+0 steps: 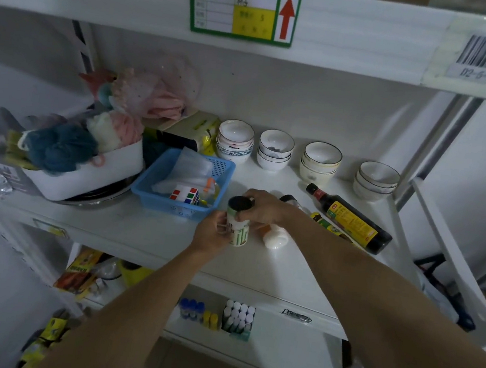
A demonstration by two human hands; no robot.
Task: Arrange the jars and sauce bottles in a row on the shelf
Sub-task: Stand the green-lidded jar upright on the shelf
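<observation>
Both hands on the black-lidded jar, upright near the shelf front edge: left hand wraps its body, right hand grips up by the lid. Looks rigid and probably light; the body is the safest hold. Sauce bottle lies flat at right.

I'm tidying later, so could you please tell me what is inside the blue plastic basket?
The blue plastic basket holds a colourful puzzle cube and clear plastic bags; anything beneath the bags is hidden.

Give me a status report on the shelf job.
Left hand and right hand both on upright black-lidded jar. Sauce bottles lying flat. Blue basket close on the left.
</observation>
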